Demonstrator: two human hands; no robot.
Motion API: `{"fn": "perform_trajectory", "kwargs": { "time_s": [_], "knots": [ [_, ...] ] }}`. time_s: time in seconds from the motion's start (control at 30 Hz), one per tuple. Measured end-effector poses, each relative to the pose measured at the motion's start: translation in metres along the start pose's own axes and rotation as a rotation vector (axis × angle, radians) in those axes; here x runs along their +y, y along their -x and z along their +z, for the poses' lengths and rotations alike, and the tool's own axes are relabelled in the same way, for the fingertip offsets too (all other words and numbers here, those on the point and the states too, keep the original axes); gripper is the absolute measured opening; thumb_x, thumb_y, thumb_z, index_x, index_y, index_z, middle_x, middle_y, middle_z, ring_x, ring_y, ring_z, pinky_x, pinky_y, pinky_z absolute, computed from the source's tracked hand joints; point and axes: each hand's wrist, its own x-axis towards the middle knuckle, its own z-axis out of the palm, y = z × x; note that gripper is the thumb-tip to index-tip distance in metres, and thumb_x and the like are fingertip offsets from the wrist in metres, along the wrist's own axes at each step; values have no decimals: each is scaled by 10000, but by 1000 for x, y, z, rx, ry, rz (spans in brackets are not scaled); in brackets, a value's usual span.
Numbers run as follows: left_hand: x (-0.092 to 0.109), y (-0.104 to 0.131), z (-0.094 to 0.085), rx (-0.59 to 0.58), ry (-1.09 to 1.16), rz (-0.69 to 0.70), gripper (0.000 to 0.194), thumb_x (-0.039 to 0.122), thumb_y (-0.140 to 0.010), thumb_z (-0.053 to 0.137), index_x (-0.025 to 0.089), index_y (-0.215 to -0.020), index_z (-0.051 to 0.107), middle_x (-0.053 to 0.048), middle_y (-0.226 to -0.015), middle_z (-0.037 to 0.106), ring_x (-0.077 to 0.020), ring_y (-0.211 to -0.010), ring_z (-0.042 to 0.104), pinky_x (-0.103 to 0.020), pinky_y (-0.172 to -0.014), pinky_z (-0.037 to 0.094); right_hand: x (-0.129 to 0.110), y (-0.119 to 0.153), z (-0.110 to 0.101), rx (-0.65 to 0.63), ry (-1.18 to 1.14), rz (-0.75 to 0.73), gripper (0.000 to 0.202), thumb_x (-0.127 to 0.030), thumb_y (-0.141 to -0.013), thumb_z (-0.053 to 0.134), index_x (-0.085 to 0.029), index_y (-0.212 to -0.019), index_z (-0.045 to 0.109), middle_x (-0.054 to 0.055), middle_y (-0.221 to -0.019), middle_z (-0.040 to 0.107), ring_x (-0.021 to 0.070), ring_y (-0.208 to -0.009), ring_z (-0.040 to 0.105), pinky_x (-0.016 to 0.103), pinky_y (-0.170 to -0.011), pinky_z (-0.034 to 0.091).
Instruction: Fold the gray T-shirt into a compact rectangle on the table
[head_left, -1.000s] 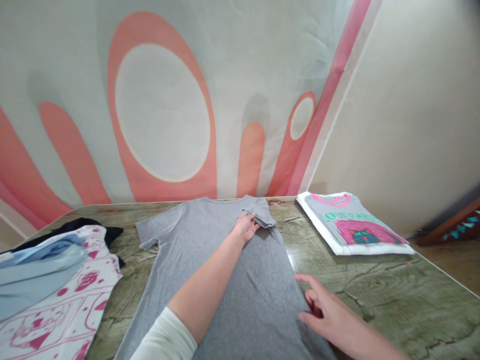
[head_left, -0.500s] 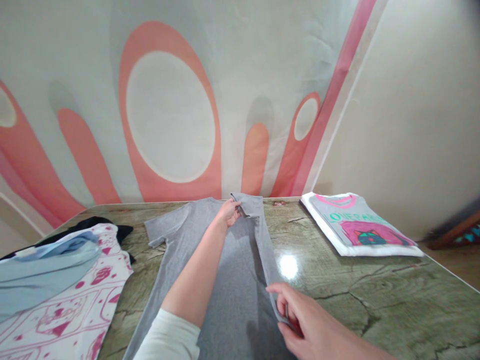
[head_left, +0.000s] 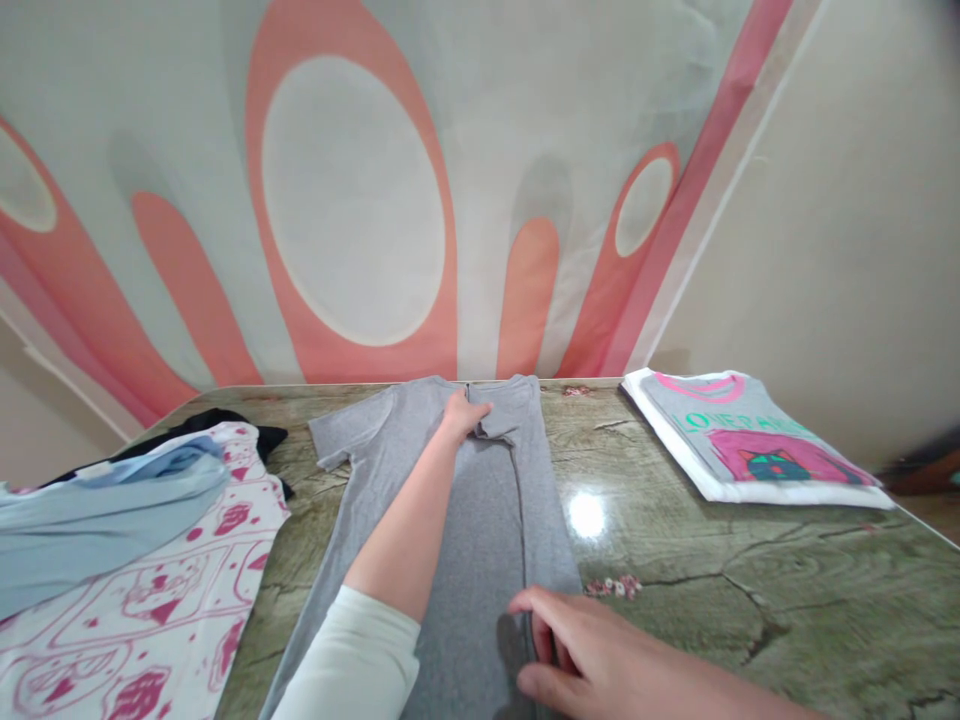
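Observation:
A grey T-shirt point(head_left: 465, 540) lies spread on the wood-patterned table, its left sleeve stretched out and its right side folded inward in a long strip. At the shirt's top, my left hand point(head_left: 463, 412) rests by the folded-in right sleeve, thumb out and fingers apart; its fingertips are partly hidden. Lower down, my right hand point(head_left: 574, 640) hovers at or touches the inner edge of the folded strip. Its index finger and thumb are spread, with the other fingers curled, and no cloth shows pinched between them.
Folded shirts point(head_left: 757, 440), the top one with a pink collar and cat print, are stacked at the right. Several loose garments lie at the left: a white pink-printed one point(head_left: 187, 580), a light blue one point(head_left: 112, 530) and a black one point(head_left: 214, 420). A patterned wall point(head_left: 480, 150) stands behind the table point(head_left: 675, 570).
The shirt's right side, raised in my hands before, now lies flatter and further inward. My right hand has shifted slightly left and down, and its grip has loosened. The view has tilted slightly.

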Motion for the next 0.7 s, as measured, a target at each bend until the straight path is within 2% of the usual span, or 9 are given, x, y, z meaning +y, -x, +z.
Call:
{"fn": "perform_trajectory", "kwargs": {
  "time_s": [0.17, 0.27, 0.43, 0.53, 0.7],
  "knots": [
    [3, -3, -2, 22, -143, 136, 342, 102, -596, 702, 130, -920, 596, -74, -850, 658, -202, -819, 615, -278, -748, 459, -2, 4, -5, -58, 11, -11, 405, -253, -700, 622, -244, -1094, 531, -24, -785, 588, 123, -683, 508, 200, -584, 339],
    [1, -9, -3, 24, -216, 182, 316, 112, -608, 683, 115, -913, 599, -85, -870, 652, -197, -800, 611, -280, -737, 457, 0, 5, -3, -71, 52, -5, 325, -257, -670, 663, -229, -979, 568, -29, -757, 590, 110, -642, 505, 187, -537, 317],
    [-7, -15, -5, 17, -306, 213, 236, 119, -645, 636, 112, -880, 618, -62, -810, 654, -175, -732, 602, -261, -687, 453, 6, -4, 5, -21, 188, -81, 143, -309, -791, 563, -212, -874, 627, 6, -744, 644, 121, -654, 559, 193, -552, 325],
    [-10, -18, -5, 20, -345, 232, 200, 131, -673, 607, 118, -871, 629, -40, -776, 655, -161, -704, 596, -248, -666, 447, 10, -11, 8, -30, 317, -179, 224, -319, -855, 477, -187, -794, 647, 33, -715, 668, 134, -663, 587, 207, -561, 327],
    [-13, -21, -7, 48, -415, 252, 139, 211, -737, 564, 122, -812, 639, -29, -726, 643, -162, -702, 588, -236, -646, 432, 15, -13, 14, -19, 472, -275, 318, -373, -883, 426, -169, -764, 639, 55, -732, 676, 144, -636, 595, 239, -532, 300]
  ]
}}
